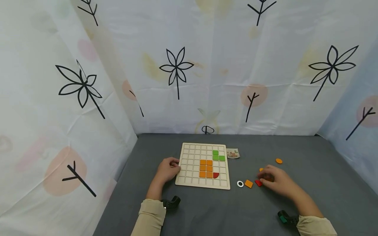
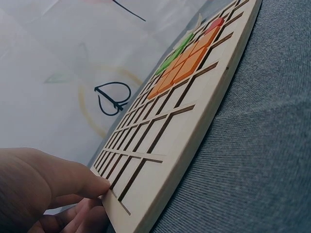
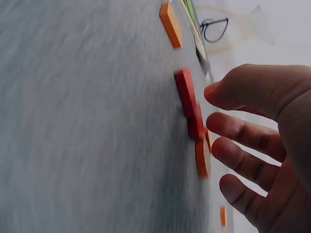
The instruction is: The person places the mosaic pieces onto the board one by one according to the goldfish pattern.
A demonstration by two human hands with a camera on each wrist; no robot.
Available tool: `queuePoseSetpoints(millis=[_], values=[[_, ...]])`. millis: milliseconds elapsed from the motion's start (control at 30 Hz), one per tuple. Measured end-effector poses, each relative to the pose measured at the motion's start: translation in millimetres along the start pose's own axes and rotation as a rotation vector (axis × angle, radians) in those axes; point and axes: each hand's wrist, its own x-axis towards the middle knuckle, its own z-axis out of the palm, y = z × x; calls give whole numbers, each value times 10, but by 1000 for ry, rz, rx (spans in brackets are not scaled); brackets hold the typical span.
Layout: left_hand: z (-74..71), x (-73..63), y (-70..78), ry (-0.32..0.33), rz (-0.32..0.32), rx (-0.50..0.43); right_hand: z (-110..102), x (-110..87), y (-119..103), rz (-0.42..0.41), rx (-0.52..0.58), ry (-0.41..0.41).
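A wooden grid board (image 1: 189, 182) lies on the grey table, with orange squares (image 1: 206, 168), green squares (image 1: 219, 157) and a red quarter-round piece (image 1: 216, 175) set in its cells. At its left edge my left hand (image 1: 169, 168) pinches the rim, the thumb on top in the left wrist view. My right hand (image 1: 277, 180) hovers over loose pieces right of the board, its fingers spread and slightly bent. In the right wrist view a red piece (image 3: 185, 92) lies just off the thumb tip, touching nothing of the hand. Behind it are another red piece (image 3: 197, 124) and an orange one (image 3: 202, 158).
Between board and right hand lie a white ring-shaped piece (image 1: 240, 184) and an orange square (image 1: 248, 184). An orange round piece (image 1: 279, 161) sits farther back. A small patterned card (image 1: 233, 153) touches the board's right edge. Printed curtains (image 1: 218, 108) stand behind the table.
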Motion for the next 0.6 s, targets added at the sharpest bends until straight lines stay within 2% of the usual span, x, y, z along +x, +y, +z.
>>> queuePoseSetpoints(millis=[367, 600], values=[[4, 0, -42, 4, -2, 7, -81, -77, 53, 55, -4, -49], [4, 8, -7, 5, -8, 12, -80, -77, 65, 97, -9, -85]])
